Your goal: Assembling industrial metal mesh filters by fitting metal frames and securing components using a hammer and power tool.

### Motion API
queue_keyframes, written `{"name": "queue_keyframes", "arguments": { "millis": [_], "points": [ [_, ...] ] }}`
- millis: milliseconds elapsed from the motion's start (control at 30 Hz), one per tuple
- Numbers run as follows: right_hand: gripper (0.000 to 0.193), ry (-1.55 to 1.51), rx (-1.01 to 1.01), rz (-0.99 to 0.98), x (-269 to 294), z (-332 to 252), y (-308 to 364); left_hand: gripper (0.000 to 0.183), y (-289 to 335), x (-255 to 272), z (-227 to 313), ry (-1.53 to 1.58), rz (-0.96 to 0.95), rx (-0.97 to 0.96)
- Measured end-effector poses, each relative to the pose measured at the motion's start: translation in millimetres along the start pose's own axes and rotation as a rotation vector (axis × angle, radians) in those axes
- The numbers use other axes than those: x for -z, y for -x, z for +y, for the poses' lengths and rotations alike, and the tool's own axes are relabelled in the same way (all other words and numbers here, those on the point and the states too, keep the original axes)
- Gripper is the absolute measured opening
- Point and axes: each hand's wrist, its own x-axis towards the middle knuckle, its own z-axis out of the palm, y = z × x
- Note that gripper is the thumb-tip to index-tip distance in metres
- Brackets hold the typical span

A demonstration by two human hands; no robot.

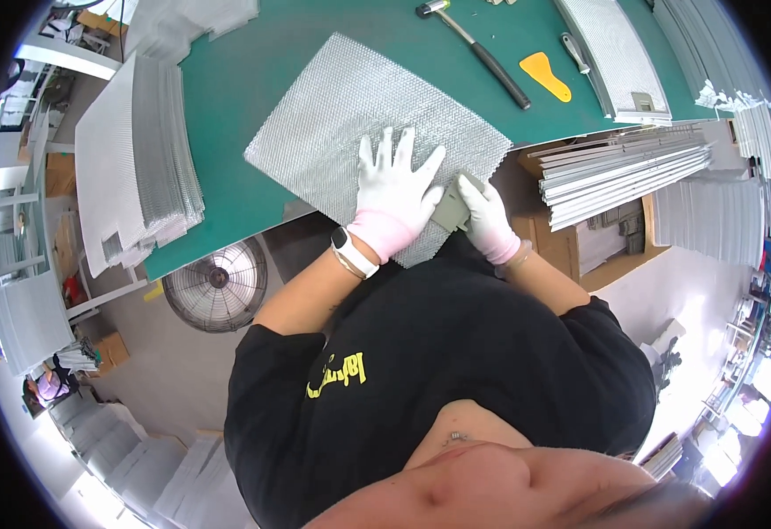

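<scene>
A silver metal mesh sheet point(341, 106) lies at a slant over the green table point(235, 79), its near corner reaching past the front edge toward my body. My left hand point(396, 181), in a white glove with a pink cuff, rests flat on the mesh with its fingers spread. In my right hand point(490, 220), gloved the same way, is a small grey-green plate-like piece point(450, 210). The thumb and fingers close on it at the sheet's near right edge. The fingers under the piece are hidden.
A mallet point(482, 57), a yellow scraper point(545, 76) and a screwdriver point(574, 53) lie at the back right. Beside them sits a framed mesh panel point(615, 57). Panels point(143, 159) are stacked on the left, metal strips point(628, 176) on the right. A fan point(216, 284) stands below.
</scene>
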Motion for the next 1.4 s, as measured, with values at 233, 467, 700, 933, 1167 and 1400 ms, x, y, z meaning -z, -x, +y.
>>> {"name": "queue_keyframes", "arguments": {
  "millis": [233, 467, 700, 933, 1167, 1400],
  "points": [
    [0.015, -0.092, 0.057, 0.211, -18, 0, 7, 0.057, 3, -2, 5, 0.059, -0.012, -0.031],
    [0.017, -0.109, 0.071, 0.129, -15, 7, 5, 0.057, 5, -1, 5, 0.039, 0.001, -0.026],
    [0.027, -0.169, 0.058, 0.127, -3, 23, -2, 0.055, 1, 2, 6, 0.064, 0.008, -0.015],
    [0.030, -0.143, -0.117, 0.014, -19, 16, -15, 0.051, -8, -3, -13, 0.029, 0.003, -0.074],
    [0.045, 1.289, -0.035, -1.085, -13, -64, 2, 0.048, -34, 29, -53, -0.068, -0.016, -0.225],
    [0.029, 0.722, 1.613, -0.653, -64, -215, 21, 0.033, -23, 92, -14, 0.393, -0.150, -0.256]
  ]
}}
